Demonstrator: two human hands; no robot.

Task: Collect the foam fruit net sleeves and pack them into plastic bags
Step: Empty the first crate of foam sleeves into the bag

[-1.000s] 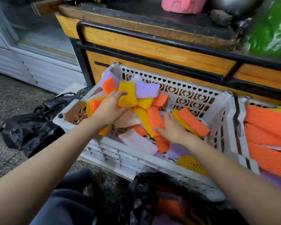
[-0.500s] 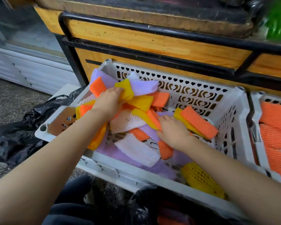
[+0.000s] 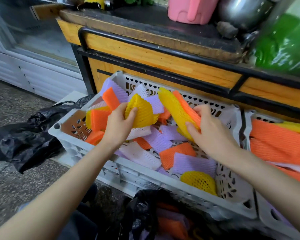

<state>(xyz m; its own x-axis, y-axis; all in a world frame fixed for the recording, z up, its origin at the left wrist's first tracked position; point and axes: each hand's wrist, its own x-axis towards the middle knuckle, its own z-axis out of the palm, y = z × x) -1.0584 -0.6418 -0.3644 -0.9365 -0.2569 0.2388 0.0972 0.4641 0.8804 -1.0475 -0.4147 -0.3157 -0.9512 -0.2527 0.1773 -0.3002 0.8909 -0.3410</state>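
Slippage was the main risk: the left hand (image 3: 119,125) gripped a folded yellow sleeve (image 3: 142,113), thumb across its front, while the right hand (image 3: 210,130) pinched a long yellow sleeve (image 3: 173,108) stacked with an orange sleeve (image 3: 185,104) by the lower end only, upper ends sticking up free. Foam net is light and springy, so I'd expect the stack to fan apart, or one piece to drop back into the white crate (image 3: 145,177) or onto the floor (image 3: 16,179) on the way to the black plastic bag (image 3: 142,205). The bag mouth looked slumped, and with both hands full nothing held it open, so misses seemed likely. A white sleeve (image 3: 140,133) hung just under the left hand; couldn't tell if it was held. Both held bunches sat above the crate, near each other but apart. The loose sleeves (image 3: 194,163) lay in the crate below and between the hands; the bag lay nearer the person, below the crate's near rim.
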